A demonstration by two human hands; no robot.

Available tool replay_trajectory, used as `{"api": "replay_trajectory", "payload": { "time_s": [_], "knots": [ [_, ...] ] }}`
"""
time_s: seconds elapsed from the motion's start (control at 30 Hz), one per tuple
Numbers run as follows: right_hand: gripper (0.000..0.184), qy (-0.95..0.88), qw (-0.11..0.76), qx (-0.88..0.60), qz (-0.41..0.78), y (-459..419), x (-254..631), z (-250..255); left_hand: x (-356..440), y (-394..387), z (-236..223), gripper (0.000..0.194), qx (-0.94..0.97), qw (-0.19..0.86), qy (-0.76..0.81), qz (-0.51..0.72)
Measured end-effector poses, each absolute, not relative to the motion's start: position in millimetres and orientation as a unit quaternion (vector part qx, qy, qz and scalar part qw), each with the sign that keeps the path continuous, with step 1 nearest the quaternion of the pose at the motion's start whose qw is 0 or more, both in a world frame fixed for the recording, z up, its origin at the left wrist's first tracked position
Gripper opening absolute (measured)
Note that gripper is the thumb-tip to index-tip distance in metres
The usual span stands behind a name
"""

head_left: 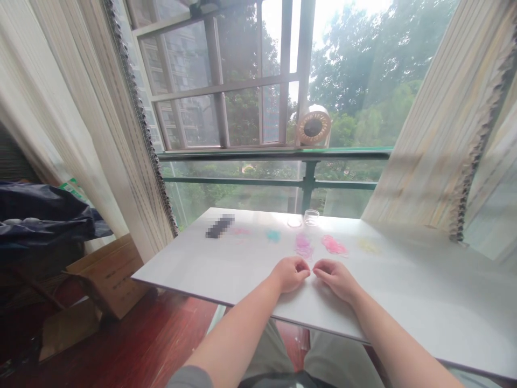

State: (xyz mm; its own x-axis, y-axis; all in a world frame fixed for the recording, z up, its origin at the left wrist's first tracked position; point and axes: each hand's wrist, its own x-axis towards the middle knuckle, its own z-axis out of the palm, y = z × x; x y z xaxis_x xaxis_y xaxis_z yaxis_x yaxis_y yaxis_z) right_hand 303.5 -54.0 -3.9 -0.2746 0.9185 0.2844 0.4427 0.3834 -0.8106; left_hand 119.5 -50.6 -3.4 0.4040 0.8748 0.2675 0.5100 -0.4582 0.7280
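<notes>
My left hand (291, 274) rests low over the white table (242, 272) with thumb and fingers pinched together. Facing it, my right hand (334, 276) is pinched the same way, the fingertips a small gap apart. Whatever lies between the fingers is too small to make out. Just beyond the hands spreads a purple heap (304, 246) of thin, small pieces. To its right is a bright pink heap (334, 245), then a pale yellow heap (369, 246). Left of the purple one lie a teal heap (273, 235) and a faint pink heap (241, 231).
A clear round container (311, 217) stands at the table's back edge, beside a clear flat disc (294, 221). A blurred dark object (220, 226) lies at the back left. A small fan (314, 127) sits on the window ledge. Cardboard boxes (111, 275) are on the floor at left.
</notes>
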Motion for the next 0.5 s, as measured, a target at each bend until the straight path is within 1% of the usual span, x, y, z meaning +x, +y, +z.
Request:
{"api": "replay_trajectory", "payload": {
  "time_s": [0.27, 0.5],
  "knots": [
    [0.018, -0.725, 0.407, -0.466, 0.304, -55.7, 303.6, -1.4, 120.7, -50.3, -3.4, 0.019, 0.793, 0.269, 0.445, 0.317],
    [0.020, -0.644, 0.491, -0.493, 0.317, -53.0, 304.9, -1.8, 119.5, -51.2, -1.2, 0.014, 0.781, 0.229, 0.474, 0.336]
  ]
}}
